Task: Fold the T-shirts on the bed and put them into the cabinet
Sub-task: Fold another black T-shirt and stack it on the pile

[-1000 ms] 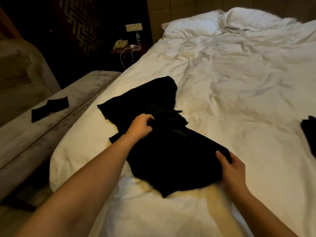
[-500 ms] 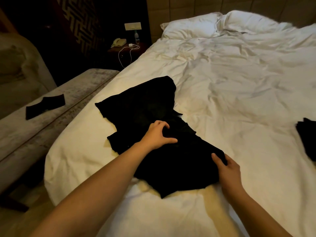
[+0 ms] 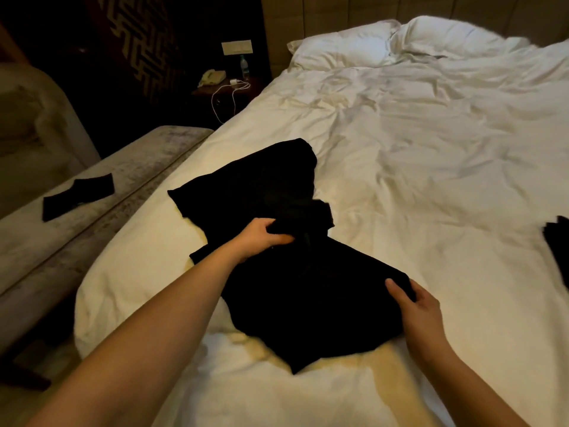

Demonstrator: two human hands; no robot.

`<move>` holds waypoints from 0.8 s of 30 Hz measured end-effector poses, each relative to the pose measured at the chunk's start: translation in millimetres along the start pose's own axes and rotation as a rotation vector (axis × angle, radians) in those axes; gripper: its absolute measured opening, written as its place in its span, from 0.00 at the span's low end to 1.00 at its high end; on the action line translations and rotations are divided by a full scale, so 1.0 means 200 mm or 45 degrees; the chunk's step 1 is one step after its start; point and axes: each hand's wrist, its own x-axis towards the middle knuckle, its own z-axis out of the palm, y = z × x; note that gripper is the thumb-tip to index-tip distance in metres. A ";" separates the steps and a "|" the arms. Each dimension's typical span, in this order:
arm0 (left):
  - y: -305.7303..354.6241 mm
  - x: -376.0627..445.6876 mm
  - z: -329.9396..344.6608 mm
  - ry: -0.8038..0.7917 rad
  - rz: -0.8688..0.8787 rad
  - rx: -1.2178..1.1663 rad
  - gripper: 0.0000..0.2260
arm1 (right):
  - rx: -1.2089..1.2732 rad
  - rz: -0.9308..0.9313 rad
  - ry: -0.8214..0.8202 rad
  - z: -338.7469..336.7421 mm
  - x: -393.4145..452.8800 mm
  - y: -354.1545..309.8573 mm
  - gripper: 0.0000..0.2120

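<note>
**Folding step: controlling the bunched mid-section of the black T-shirt**

The left hand (image 3: 261, 238) was closed around a bunched fold of the black T-shirt (image 3: 295, 266) near the middle of the garment, thumb below and fingers curled over the top. The right hand (image 3: 415, 306) held the near right edge of the same shirt, thumb laid on top of the cloth; its fingers were hidden beneath the fabric, so the hold read as a pinch (judged from the thumb alone). The shirt lay on the white duvet (image 3: 431, 180) at the near left part of the bed, its far portion spread toward the pillows (image 3: 345, 47) and its near corner pointing at the person.

To perform this step well, the cloth between the two hands should probably be drawn taut before any fold was laid, since the gathered middle would otherwise trap wrinkles. The left hand would do best to release the bunch only after the panel lay flat. Both grips should travel together, so that the edge stayed straight.

A second dark garment (image 3: 557, 245) lay at the right edge of the bed, well apart. A flat dark cloth (image 3: 78, 195) rested on the bench (image 3: 129, 167) beside the bed. No cabinet was in view; storage evidently remained to be done.
</note>
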 end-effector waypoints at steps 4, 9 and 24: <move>0.04 -0.03 -0.18 0.391 -0.140 -0.318 0.05 | 0.026 -0.010 0.032 0.03 0.02 -0.04 0.07; 0.06 -0.06 -0.44 0.588 -0.503 -0.962 0.13 | 0.118 -0.013 0.072 0.08 0.06 -0.14 0.09; -0.16 -0.05 -0.29 0.629 -0.029 0.131 0.33 | -0.031 0.144 0.081 0.10 0.04 -0.03 0.15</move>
